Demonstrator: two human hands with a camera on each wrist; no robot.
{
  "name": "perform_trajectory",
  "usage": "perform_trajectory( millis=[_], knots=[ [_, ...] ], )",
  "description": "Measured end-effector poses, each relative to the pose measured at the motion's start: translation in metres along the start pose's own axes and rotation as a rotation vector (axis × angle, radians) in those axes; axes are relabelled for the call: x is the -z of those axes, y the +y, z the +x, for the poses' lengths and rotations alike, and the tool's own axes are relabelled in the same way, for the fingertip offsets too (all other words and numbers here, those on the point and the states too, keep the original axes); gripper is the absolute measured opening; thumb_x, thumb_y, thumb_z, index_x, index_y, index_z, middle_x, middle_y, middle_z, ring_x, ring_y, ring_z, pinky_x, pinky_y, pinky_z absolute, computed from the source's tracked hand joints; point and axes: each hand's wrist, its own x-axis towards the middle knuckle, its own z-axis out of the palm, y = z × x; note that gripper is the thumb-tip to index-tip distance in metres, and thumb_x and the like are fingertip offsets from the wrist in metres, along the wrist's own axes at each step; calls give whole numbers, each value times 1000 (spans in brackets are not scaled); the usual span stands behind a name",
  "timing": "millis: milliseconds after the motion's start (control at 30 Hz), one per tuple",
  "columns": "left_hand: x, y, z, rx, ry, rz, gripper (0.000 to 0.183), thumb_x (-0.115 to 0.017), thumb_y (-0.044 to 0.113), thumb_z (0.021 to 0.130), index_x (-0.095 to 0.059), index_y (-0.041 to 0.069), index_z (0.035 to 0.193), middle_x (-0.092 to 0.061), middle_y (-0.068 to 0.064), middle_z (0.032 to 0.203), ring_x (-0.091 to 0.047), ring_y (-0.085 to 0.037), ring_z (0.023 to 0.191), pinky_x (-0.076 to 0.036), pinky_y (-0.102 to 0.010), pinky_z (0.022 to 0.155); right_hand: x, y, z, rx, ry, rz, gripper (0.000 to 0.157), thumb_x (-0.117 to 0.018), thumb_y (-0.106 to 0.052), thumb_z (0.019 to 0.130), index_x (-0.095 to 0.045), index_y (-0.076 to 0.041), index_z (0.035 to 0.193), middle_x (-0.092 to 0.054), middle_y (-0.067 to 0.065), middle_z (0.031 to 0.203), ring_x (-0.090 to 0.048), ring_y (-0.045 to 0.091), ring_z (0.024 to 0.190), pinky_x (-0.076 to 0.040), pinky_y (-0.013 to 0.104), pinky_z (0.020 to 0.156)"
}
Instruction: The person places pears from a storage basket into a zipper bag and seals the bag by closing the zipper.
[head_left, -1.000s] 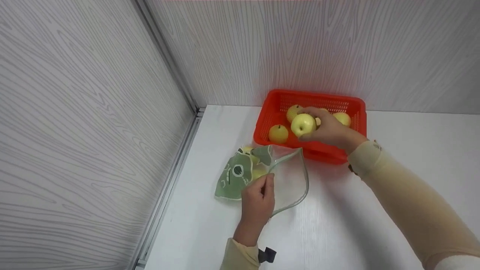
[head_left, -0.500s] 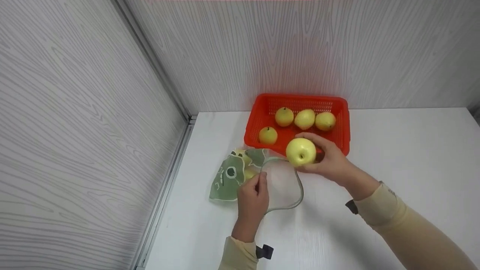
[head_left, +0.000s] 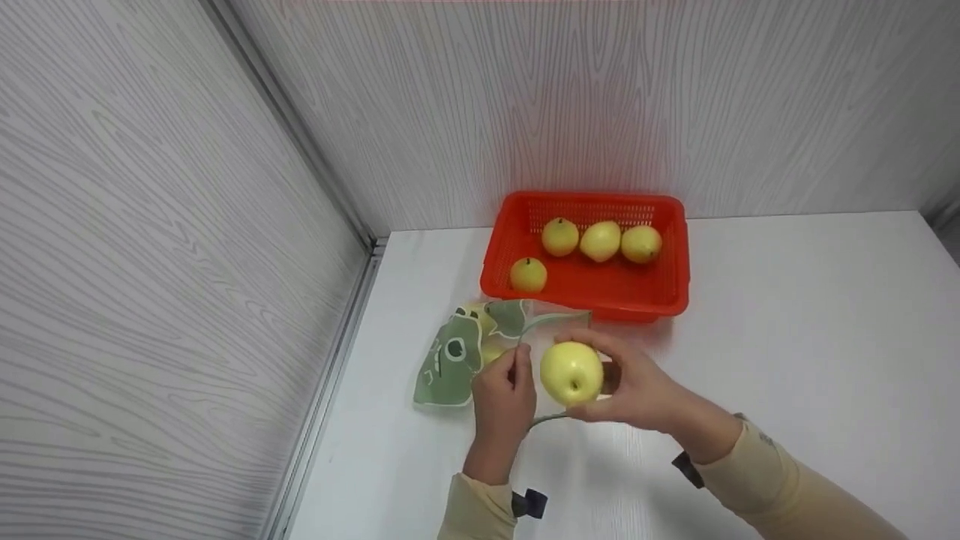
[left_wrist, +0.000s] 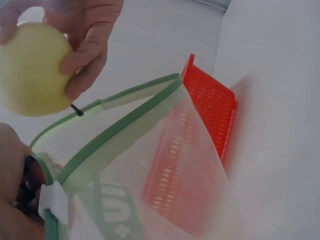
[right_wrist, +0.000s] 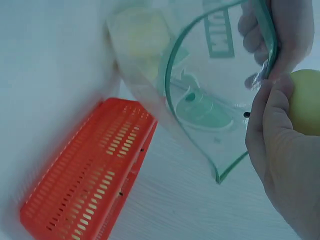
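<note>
My right hand (head_left: 637, 394) grips a round yellow pear (head_left: 571, 373), thumb and fingers about its sides. In the left wrist view that pear (left_wrist: 35, 70) shows a dark stem and hangs beside the mouth of a clear zip bag (left_wrist: 135, 120) with green edging and a white slider (left_wrist: 53, 202). The bag (head_left: 450, 364), printed with a green cartoon, lies on the table with yellow fruit inside. My left hand (head_left: 504, 397) pinches the rim of the bag, whose mouth gapes toward the right. Part of that mouth is hidden behind the pear and right hand.
A red plastic basket (head_left: 585, 309) stands just behind the bag, against the back panel. Several yellow pears (head_left: 560, 237) sit in it. A grey wood-grain panel (head_left: 165, 262) with a metal rail borders the white table (head_left: 787, 315) on the left.
My right hand has brought the pear out of the basket, toward me and slightly left, to the bag's mouth. The left hand keeps its hold on the rim. The head view has shifted slightly.
</note>
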Motion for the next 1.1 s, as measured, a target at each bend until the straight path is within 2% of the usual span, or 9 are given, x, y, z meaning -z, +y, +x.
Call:
perform_trajectory(
  millis=[67,167,367,500,600,733,867,1000,1100],
  knots=[
    [0,0,0,-16,5,-7,36,-57,23,108,-59,12,73,-48,3,61,-45,-5,58,-41,-20,52,-8,7,2,-34,-4,7,72,-88,-8,78,-56,-16,141,-59,10,130,-59,33,111,-60,41,86],
    [1,-1,-1,-47,31,-1,34,-59,19,107,-60,11,73,-48,3,61,-44,-5,58,-41,-20,53,-16,19,7,-135,28,33,69,-86,-9,80,-54,-15,142,-58,10,131,-55,32,114,-58,40,87],
    [2,2,-2,-70,52,13,37,-61,16,105,-55,12,69,-43,4,60,-40,-5,57,-36,-20,52,-23,35,19,-384,180,111,74,-82,-15,85,-46,-12,150,-50,11,141,-52,32,122,-56,39,93],
    [1,5,-2,-62,36,17,36,-60,18,106,-58,11,71,-44,3,60,-42,-5,58,-37,-20,52,-27,38,25,-483,261,234,77,-77,-17,90,-38,-12,156,-42,17,152,-53,33,127,-55,43,102],
    [0,7,-3,-61,33,25,31,-60,17,106,-63,9,75,-49,2,62,-46,-6,59,-41,-20,53,-29,36,24,-477,260,400,76,-71,-15,95,-30,-10,160,-40,21,157,-56,37,133,-50,45,108],
    [2,8,-3,-81,56,41,27,-61,16,105,-67,9,79,-52,1,62,-48,-7,59,-43,-20,53,-23,29,19,-402,195,511,63,-65,-12,100,-38,-5,156,-50,21,153,-62,32,130,-51,40,107],
    [4,9,-2,-76,74,32,26,-62,16,104,-66,11,79,-53,1,62,-48,-7,60,-44,-20,54,-11,23,17,-360,161,453,48,-65,-12,101,-51,-1,146,-56,17,145,-66,26,124,-53,36,105],
    [4,8,-4,-49,71,12,26,-63,17,105,-67,10,80,-55,0,63,-50,-7,61,-46,-20,55,6,17,22,-322,162,417,40,-64,-10,102,-57,2,139,-60,15,140,-65,27,126,-51,38,106],
    [3,6,-4,-44,71,-1,26,-63,17,105,-69,10,81,-56,0,64,-51,-8,62,-47,-21,56,18,11,28,-301,155,407,40,-65,-10,101,-57,1,138,-62,14,138,-65,28,125,-52,38,105]
  ],
)
